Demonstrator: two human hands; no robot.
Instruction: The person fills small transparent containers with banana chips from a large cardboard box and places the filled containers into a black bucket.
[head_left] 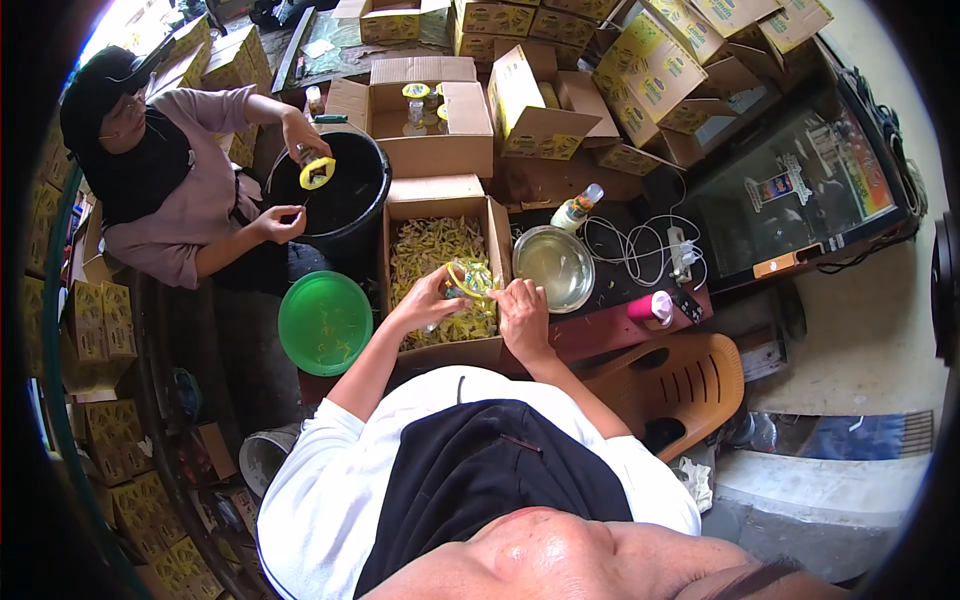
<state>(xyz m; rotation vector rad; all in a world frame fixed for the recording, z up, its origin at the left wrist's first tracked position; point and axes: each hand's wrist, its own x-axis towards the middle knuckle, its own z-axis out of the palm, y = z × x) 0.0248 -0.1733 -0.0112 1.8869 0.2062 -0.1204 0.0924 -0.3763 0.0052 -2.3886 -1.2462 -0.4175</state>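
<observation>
My left hand (426,303) is wrapped round a clear plastic jar with a yellow rim (474,279), tilted so that its round end faces up. Small bits of white and green show through the clear part. The fingertips of my right hand (524,314) are pinched together at the jar's right edge; whether they grip the rim or something small there is hard to see. Both hands are above an open cardboard box (440,188) filled with small yellow-and-clear wrapped pieces (428,243).
A bowl of cloudy liquid (553,268), a bottle (578,206), white cables (630,232) and a pink tumbler (651,309) stand to the right. At left are a green basin (325,322) and black bucket (372,190), where a co-worker (190,190) holds a yellow-lidded jar (317,173).
</observation>
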